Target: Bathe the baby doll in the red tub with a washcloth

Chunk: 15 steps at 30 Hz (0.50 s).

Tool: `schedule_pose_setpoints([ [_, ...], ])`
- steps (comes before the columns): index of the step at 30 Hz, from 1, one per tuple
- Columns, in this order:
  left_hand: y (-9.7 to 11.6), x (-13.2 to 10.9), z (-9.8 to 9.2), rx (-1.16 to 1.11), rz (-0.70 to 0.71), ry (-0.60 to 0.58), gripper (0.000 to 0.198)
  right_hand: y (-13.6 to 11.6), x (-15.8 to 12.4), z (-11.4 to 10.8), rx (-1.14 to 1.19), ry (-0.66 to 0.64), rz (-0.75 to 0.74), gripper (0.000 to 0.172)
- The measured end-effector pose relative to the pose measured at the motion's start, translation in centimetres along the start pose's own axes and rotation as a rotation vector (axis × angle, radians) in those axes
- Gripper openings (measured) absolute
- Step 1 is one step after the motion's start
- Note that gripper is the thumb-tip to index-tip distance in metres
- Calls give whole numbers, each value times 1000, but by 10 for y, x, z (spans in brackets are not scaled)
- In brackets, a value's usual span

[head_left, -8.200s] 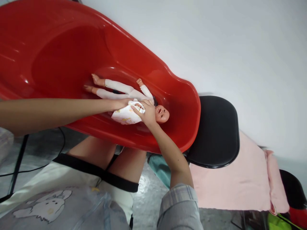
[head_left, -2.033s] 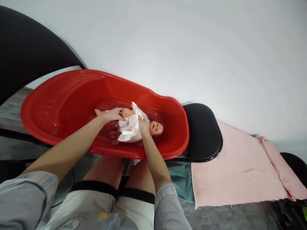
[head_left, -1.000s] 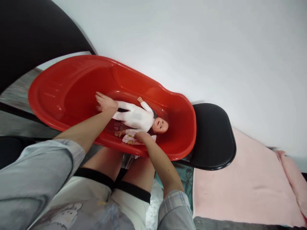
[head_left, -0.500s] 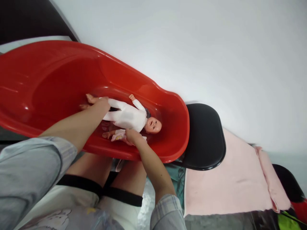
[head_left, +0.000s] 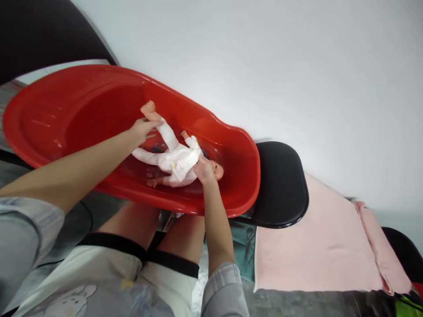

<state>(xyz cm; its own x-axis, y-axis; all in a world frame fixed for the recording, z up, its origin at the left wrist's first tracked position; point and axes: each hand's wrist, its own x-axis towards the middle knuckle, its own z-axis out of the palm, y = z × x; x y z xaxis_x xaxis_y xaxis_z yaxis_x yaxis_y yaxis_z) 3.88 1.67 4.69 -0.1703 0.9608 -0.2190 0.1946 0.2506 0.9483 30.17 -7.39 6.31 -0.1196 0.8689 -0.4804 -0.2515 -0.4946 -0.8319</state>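
Note:
A baby doll [head_left: 172,159] in a white suit lies inside a red plastic tub [head_left: 238,193], head toward the right end. My left hand [head_left: 142,127] grips one of the doll's legs near the ankle and holds it raised, the foot pointing up. My right hand [head_left: 203,169] is closed on a small white printed cloth [head_left: 185,159] pressed against the doll's chest, next to its head. The doll's other leg lies flat in the tub.
The tub rests over my knees. To its right stands a black round chair seat [head_left: 284,185], then a pink towel [head_left: 313,251] spread flat. A teal cloth [head_left: 246,255] lies below the tub's right end. A white wall is behind.
My left hand has lifted one doll leg upward. My right hand has moved from beside the doll's near arm up onto its chest with the cloth.

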Motion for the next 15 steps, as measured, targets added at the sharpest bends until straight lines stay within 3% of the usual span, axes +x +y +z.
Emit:
schedule_pose_setpoints([
  [3, 3, -24, -3, -12, 45, -86, 41, -14, -10, 1, 105, -127, -114, 45],
  [9, 8, -56, 17, 478, 316, -285, 63, -17, -13, 0, -32, -245, -506, 76],
  [12, 8, -57, 37, 671, 430, -349, 52, -9, -9, -7, 13, -273, -623, 81],
  [15, 3, -57, 52, 735, 495, -375, 40, -2, -1, -13, -201, -276, -642, 65],
])
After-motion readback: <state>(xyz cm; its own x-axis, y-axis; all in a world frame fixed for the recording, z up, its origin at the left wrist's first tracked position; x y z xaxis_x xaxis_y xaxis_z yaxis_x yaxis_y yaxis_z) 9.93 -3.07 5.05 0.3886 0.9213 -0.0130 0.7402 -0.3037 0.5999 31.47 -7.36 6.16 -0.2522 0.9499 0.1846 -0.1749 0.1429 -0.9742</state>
